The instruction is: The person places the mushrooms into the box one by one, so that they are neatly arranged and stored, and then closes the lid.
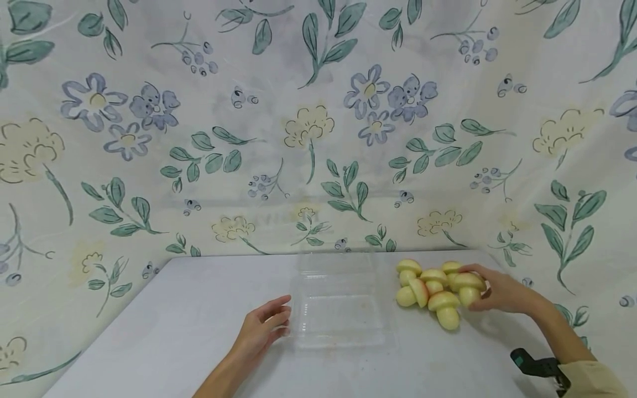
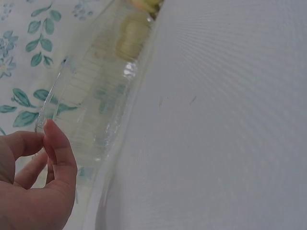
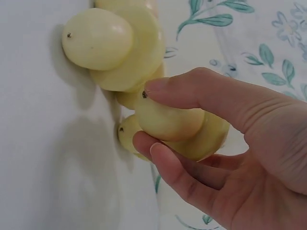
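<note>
My right hand [image 1: 507, 290] grips a pale yellow mushroom-shaped piece [image 1: 469, 284] with a pinkish cap, at the right edge of a group of similar mushroom-shaped pieces [image 1: 434, 276]. In the right wrist view, the thumb and fingers close around its rounded stem [image 3: 168, 120], which has a small dark dot at the end. My left hand [image 1: 261, 326] is beside the left side of a clear plastic container [image 1: 343, 340], fingers loosely bent. The left wrist view shows its fingertips at the container's edge [image 2: 50, 93]; whether they press on it I cannot tell.
The white table [image 1: 209, 298] runs back to a floral cloth [image 1: 308, 182]. A clear panel [image 1: 335, 262] is at the container's far side. The mushroom-shaped pieces lie close together, right of the container. A black device [image 1: 539, 365] is strapped at my right wrist.
</note>
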Available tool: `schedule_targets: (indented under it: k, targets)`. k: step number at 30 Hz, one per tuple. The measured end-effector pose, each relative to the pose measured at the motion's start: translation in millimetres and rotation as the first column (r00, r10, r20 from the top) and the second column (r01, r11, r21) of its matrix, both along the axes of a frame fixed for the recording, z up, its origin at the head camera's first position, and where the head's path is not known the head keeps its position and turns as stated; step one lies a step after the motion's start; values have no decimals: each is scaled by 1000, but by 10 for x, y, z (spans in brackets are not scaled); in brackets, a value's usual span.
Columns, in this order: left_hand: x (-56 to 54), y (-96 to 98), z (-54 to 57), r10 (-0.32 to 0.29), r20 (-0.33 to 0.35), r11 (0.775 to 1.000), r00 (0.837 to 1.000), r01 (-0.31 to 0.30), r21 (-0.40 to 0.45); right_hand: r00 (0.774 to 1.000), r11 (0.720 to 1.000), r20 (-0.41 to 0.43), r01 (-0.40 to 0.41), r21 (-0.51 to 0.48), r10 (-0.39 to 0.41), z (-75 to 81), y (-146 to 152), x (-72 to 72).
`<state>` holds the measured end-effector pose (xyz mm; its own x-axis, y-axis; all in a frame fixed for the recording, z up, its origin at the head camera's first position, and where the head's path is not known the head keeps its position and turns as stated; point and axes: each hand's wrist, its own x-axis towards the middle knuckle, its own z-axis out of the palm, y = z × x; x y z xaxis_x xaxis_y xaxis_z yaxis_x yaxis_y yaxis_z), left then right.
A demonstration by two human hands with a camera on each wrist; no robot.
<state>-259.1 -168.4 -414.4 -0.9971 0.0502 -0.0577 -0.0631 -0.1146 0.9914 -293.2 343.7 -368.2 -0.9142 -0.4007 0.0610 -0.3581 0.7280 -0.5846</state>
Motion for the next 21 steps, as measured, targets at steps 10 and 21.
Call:
schedule_targets:
  k: [10, 21]
  targets:
    - [14, 18, 11, 21, -7, 1000, 1000, -21, -13, 999, 998, -47, -15, -63, 12, 112, -91, 37]
    - [8, 30, 19, 27, 8, 999, 1000, -27, -22, 998, 994, -45, -49, -99, 45, 224, -257, 86]
